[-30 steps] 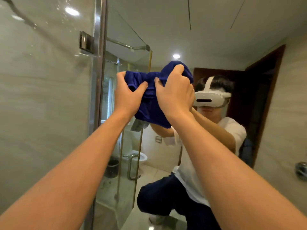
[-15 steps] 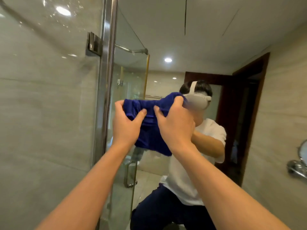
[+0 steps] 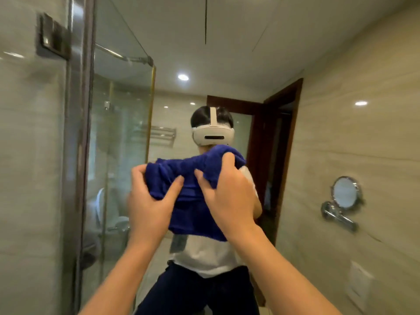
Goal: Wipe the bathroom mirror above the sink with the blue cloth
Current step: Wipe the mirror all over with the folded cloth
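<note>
**Gripping the blue cloth against the mirror with both hands**

Fingers (image 3: 227, 162) of the right hand (image 3: 227, 198) curling over the top edge of the blue cloth (image 3: 193, 201), thumb pressing in from the left; fingers of the left hand (image 3: 147, 208) bunching the cloth's left side, thumb lying across its front. Both hands clamping cloth, neither spread wide. Holding it up at chest height, in the middle of the view, close together with a narrow strip of blue showing between the thumbs.

Filling most of the view beyond: the mirror (image 3: 227, 53), reflecting a pale ceiling, tiled walls and a dark wooden door frame (image 3: 288, 155). Running down the left side, a metal-framed glass shower screen (image 3: 77, 155) with a hinge bracket (image 3: 52, 39) near the top. Standing in the reflection behind the cloth, a person (image 3: 204, 258) in a white shirt and dark trousers, wearing a white headset (image 3: 212, 136). Hanging below the hands, the cloth's lower edge, covering the reflected chest. Possibly touching the glass, though the blur is making contact hard to judge. Sitting on the right wall, a small round shaving mirror (image 3: 345, 193) on a chrome arm. Glowing above the headset, a ceiling spotlight (image 3: 183, 77).
</note>
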Motion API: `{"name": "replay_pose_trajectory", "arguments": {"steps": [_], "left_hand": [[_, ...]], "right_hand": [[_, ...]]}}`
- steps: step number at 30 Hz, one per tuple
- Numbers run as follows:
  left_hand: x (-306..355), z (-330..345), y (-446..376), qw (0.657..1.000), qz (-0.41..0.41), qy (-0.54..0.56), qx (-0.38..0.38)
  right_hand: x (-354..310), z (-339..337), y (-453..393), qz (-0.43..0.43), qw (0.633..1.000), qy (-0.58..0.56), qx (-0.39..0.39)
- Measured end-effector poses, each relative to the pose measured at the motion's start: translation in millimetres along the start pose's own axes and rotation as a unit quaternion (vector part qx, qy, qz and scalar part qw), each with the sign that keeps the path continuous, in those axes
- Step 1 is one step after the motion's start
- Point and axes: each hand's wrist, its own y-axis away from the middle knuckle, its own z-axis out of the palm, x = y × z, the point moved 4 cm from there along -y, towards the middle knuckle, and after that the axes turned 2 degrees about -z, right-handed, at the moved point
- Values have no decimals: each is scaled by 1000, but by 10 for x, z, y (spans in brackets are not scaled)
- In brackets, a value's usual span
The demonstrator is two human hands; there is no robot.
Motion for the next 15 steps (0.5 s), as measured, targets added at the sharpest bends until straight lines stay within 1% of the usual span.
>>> {"name": "replay_pose_trajectory", "arguments": {"steps": [3, 6, 12, 15], "left_hand": [[41, 380, 531, 1000, 0, -18, -21], [345, 765, 549, 999, 20, -14, -32], [1167, 1583, 159, 997, 63, -13, -50], [1258, 1844, 327, 995, 79, -36, -54]], "right_hand": [[501, -263, 367, 41, 999, 26, -22], [833, -568, 197, 93, 995, 6, -29], [1312, -1179, -605, 147, 988, -17, 34], [1560, -1339, -516, 170, 983, -28, 58]]}}
